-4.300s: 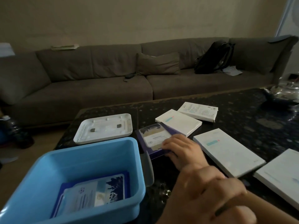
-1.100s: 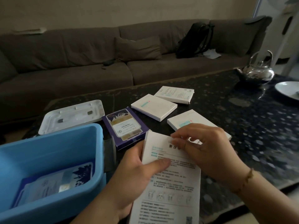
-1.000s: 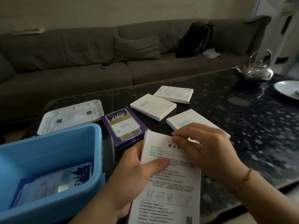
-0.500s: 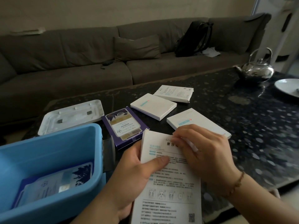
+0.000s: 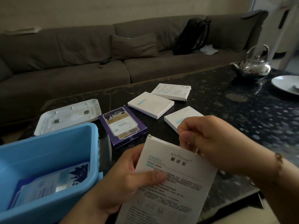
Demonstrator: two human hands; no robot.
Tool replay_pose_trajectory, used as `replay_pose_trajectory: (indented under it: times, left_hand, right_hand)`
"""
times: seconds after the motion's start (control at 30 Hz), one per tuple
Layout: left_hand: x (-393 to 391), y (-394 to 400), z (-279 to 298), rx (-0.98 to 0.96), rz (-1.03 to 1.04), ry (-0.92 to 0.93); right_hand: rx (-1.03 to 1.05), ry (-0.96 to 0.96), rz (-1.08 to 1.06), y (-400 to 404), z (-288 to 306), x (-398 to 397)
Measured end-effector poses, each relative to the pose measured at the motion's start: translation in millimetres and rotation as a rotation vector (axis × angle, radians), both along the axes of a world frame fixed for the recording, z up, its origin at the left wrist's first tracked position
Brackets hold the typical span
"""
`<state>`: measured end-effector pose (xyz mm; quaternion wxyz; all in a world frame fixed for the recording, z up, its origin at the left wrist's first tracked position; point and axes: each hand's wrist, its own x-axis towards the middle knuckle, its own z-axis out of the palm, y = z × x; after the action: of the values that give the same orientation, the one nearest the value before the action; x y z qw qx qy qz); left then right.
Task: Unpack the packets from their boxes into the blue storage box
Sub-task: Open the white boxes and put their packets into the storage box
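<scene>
Left hand [image 5: 129,173] holding white box [image 5: 169,183], right hand [image 5: 208,141] pinching its top (flap end)

A flat white cardboard box [image 5: 168,183] printed with text is held tilted above the table's near edge. Three more white boxes [image 5: 151,104] and a purple box [image 5: 123,125] lie mid-table. The blue plastic storage box [image 5: 48,159] at the near left corner holds one purple-and-white packet [image 5: 51,183].
</scene>
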<state>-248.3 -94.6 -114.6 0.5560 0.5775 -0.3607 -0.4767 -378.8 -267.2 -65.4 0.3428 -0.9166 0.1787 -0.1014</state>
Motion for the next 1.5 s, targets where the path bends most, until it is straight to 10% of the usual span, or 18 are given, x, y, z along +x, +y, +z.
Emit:
replay_pose_trajectory:
  times: [0.47,0.73,0.93,1.5]
  left_hand:
    - [0,6,-2,-0.152,-0.044,-0.012]
    - [2,4,-1,-0.113,-0.011,0.058]
    - [1,3,-1,-0.088,0.007,0.091]
    - [4,2,-6,-0.083,-0.019,0.019]
  right_hand:
    - [0.931,0.106,0.167,2,-8,0]
    - [0.448,-0.316,-0.133,-16,22,-15]
    - [-0.051,0.024,0.148,-15,33,-32]
    - [-0.065,0.06,0.277,-17,24,-29]
